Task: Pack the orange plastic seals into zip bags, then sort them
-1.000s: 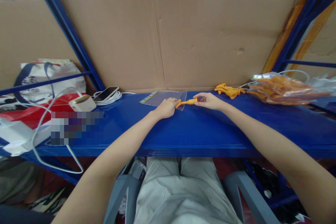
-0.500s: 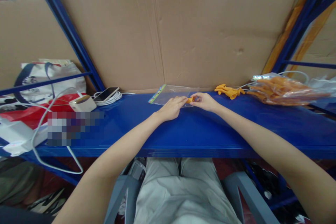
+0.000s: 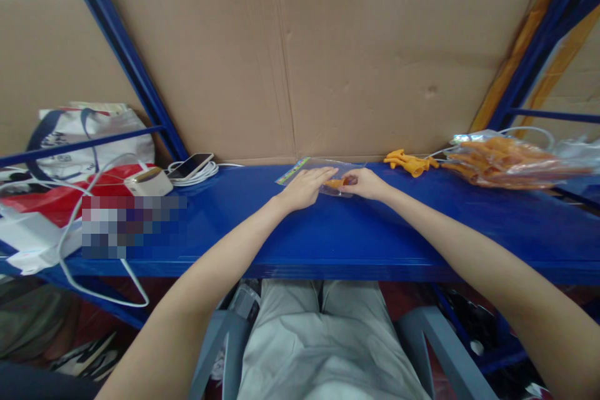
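Observation:
A clear plastic bag (image 3: 347, 166) with a coloured printed strip (image 3: 293, 170) along its left end lies on the blue table (image 3: 337, 231). My left hand (image 3: 304, 189) rests flat across it, fingers stretched out to the right. At its fingertips is a small orange rubbery piece (image 3: 334, 184), which seems to lie inside the bag; its exact kind is unclear. My right hand (image 3: 366, 184) is closed in a pinch at the right end of this piece. An orange toy-like figure (image 3: 410, 163) with several stubby limbs lies to the right of my right hand.
At the right stands a clear bag full of orange pieces (image 3: 506, 161). On the left are a phone (image 3: 191, 165), a coiled white cable (image 3: 206, 175), a white charger (image 3: 149, 183) and a cloth bag (image 3: 94, 144). Cardboard (image 3: 365, 62) walls off the back.
The plastic bag has shifted a little to the right. My left hand now lies flatter and farther over it, and the orange piece has moved slightly left in relation to my right hand.

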The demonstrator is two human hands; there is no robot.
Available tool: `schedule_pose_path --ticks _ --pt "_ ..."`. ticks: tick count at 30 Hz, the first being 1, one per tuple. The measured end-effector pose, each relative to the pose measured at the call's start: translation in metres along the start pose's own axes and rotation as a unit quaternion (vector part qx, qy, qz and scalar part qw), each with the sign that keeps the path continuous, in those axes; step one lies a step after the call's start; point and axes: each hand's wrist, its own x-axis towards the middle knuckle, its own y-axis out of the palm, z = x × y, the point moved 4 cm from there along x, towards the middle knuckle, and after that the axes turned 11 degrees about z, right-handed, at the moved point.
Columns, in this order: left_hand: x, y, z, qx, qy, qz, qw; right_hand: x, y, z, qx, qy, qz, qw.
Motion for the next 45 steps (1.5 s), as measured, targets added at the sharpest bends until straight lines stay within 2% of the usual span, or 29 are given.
schedule_pose_path --ticks 3,5,7,9,11,14,20,25,34,39,45 --pt "-0.009 -0.009 0.031 -0.006 -0.128 -0.027 0.991 -0.004 -0.002 0.006 -0.062 0.017 0.044 0.997" --pt "-0.020 -0.010 0.058 -0.013 -0.234 -0.024 0.972 -0.006 -0.005 0.010 -0.110 0.036 0.058 0.992" --pt "-0.032 -0.003 0.085 -0.026 -0.329 0.010 0.944 -0.007 -0.007 0.012 -0.153 0.043 0.053 0.986" --pt "-0.042 0.007 0.106 -0.045 -0.379 0.053 0.923 -0.007 -0.007 0.013 -0.178 0.030 0.046 0.983" --pt "-0.045 0.016 0.118 -0.062 -0.370 0.075 0.924 -0.006 -0.006 0.011 -0.179 0.007 0.043 0.983" --pt "-0.042 0.022 0.122 -0.097 -0.339 0.088 0.932 -0.004 -0.004 0.004 -0.144 -0.019 0.044 0.988" --pt "-0.031 0.019 0.106 -0.174 -0.290 0.081 0.938 -0.003 -0.005 -0.006 0.005 -0.016 0.054 0.998" --pt "-0.026 0.017 0.094 -0.218 -0.240 0.065 0.944 -0.006 -0.006 -0.005 0.026 -0.016 0.079 0.996" --pt "-0.022 0.015 0.086 -0.266 -0.248 0.042 0.930 -0.001 -0.004 -0.015 0.087 -0.011 0.061 0.994" --pt "-0.020 0.013 0.075 -0.295 -0.241 0.060 0.923 -0.003 -0.002 -0.017 0.116 -0.021 0.082 0.990" --pt "-0.015 0.017 0.072 -0.299 -0.242 0.063 0.921 -0.003 -0.003 -0.013 0.111 -0.039 0.058 0.991"
